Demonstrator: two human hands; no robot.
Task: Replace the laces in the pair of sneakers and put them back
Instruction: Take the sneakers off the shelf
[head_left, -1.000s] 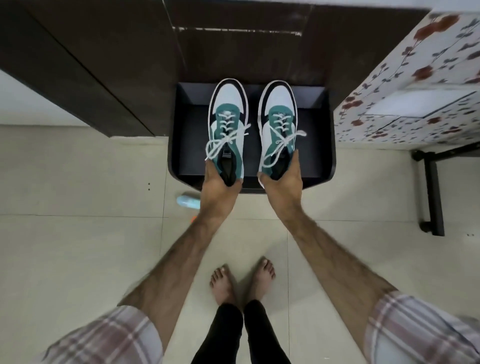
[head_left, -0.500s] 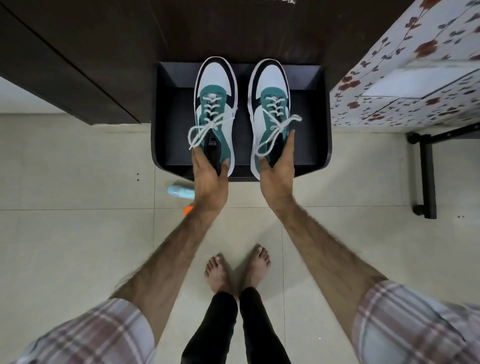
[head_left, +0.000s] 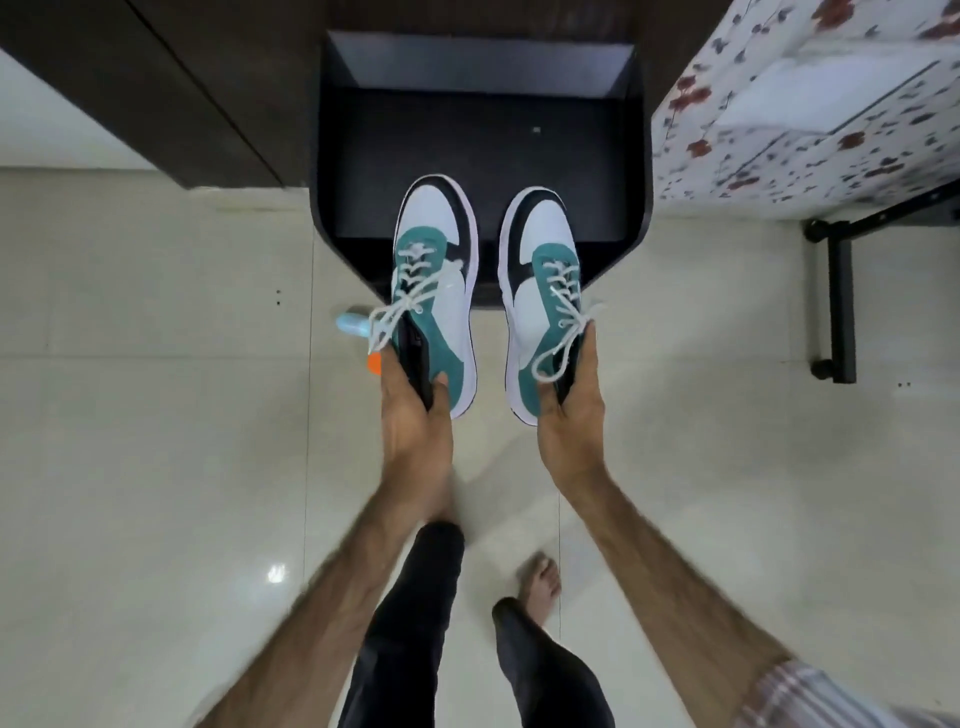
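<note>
Head view is showing me carrying a pair of sneakers, white with teal panels and black toe trim, both threaded with white laces whose loose ends are dangling. My left hand (head_left: 415, 415) is gripping the left sneaker (head_left: 436, 291) at its heel, thumb hooked inside the collar. My right hand (head_left: 571, 415) is gripping the right sneaker (head_left: 540, 291) the same way, fingers curled round the heel. Both toes are hanging over the front edge of the black shoe shelf (head_left: 483, 135), whose floor is lying open behind them. Pale floor tiles (head_left: 156, 415) are spreading wide on either side, a floral-covered bed (head_left: 810, 119) is standing at right, and a small blue bottle (head_left: 350, 322) is lying just left of the left sneaker.
</note>
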